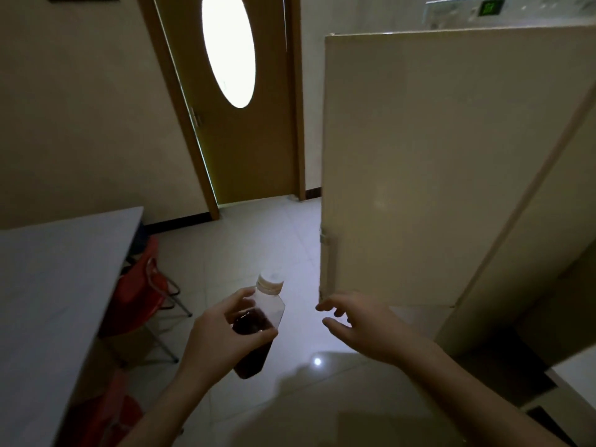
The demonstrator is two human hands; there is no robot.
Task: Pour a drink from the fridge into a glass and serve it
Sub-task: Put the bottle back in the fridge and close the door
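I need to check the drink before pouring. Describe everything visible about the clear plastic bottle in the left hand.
The clear plastic bottle has angular shoulders and a pale screw cap, still on. Dark brown liquid fills roughly its lower two thirds; the top is empty. It tilts, cap up and away, held in the air above the tiled floor. Only the left hand touches it, gripping around its middle.

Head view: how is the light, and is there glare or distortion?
Head view: dim room; the door's oval window is blown out; a small glare spot on the floor tiles; wide-angle bending tilts the fridge door; the bottle stays readable.
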